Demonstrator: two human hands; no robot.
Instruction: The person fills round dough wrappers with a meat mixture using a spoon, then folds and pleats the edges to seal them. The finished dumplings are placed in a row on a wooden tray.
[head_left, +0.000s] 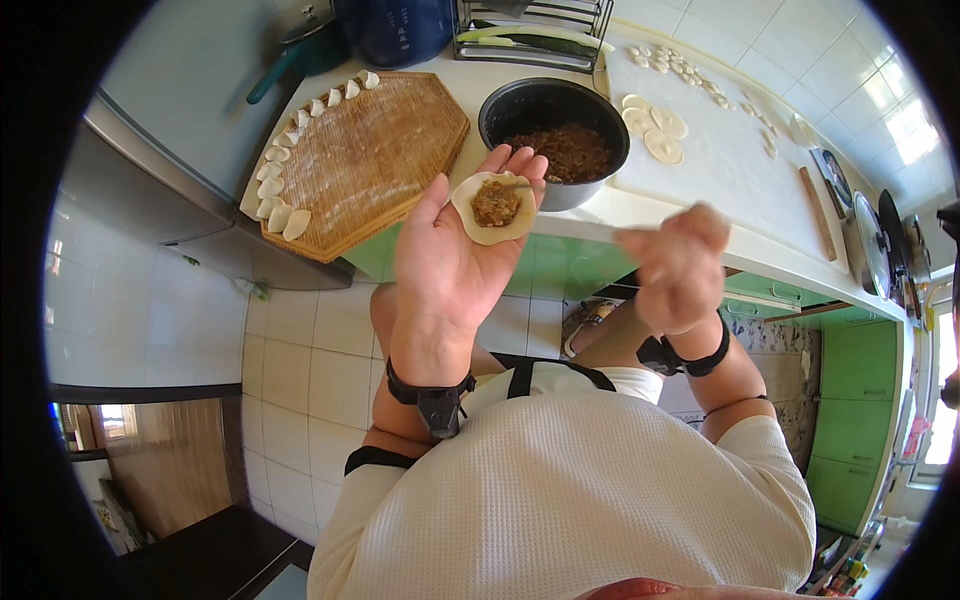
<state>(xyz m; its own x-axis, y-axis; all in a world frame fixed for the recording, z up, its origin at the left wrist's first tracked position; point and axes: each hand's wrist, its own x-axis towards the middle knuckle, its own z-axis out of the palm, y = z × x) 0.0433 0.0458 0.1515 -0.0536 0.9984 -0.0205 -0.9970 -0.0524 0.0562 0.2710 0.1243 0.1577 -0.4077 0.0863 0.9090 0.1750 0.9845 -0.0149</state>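
Note:
On the upturned palm of my left hand (457, 270) lies a round dough wrapper (489, 238), its edge wavy. A mound of brown minced filling (495, 208) sits at its middle. The tip of a thin utensil (516, 185) shows at the filling; its rest cannot be made out. My right hand (679, 270) is raised in front of the counter edge, fingers curled and blurred by motion, so whether it holds anything is unclear. Just beyond my left fingers stands a dark-lined metal pot (566, 196) with more minced filling (577, 150) inside.
A woven bamboo tray (375, 157) at left carries several folded dumplings (271, 187) along its rim. Flat wrappers (664, 146) and small dough pieces (675, 64) lie on a white board (720, 165). A rolling pin (817, 214) and a lidded pan (866, 240) are farther right.

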